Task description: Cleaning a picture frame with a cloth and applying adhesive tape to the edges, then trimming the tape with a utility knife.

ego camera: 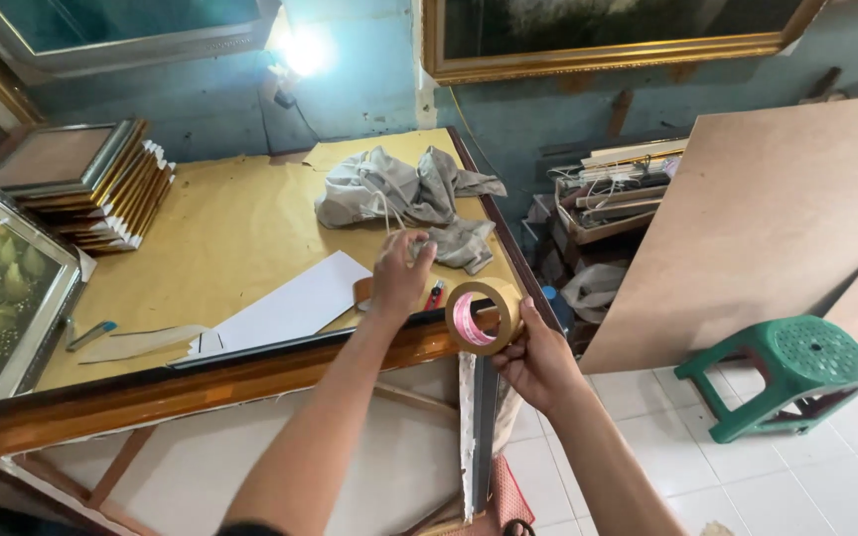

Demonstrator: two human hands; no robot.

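We hold a roll of brown tape [484,316] in our right hand [536,362], fingers curled around its rim, just past the table's [250,223] front edge. Our left hand [401,275] is over the table with fingertips pinched together; we cannot tell on what. A crumpled grey cloth [404,194] lies just behind it. A white sheet [295,308] lies beside it. A box of sticks [613,194] sits on the floor. A green stool [791,372] stands near big brown boards [747,218].

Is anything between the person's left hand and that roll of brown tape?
Nothing visible. The roll of brown tape sits in the right hand, and the left hand is raised just beside it over the table's edge, open air between.
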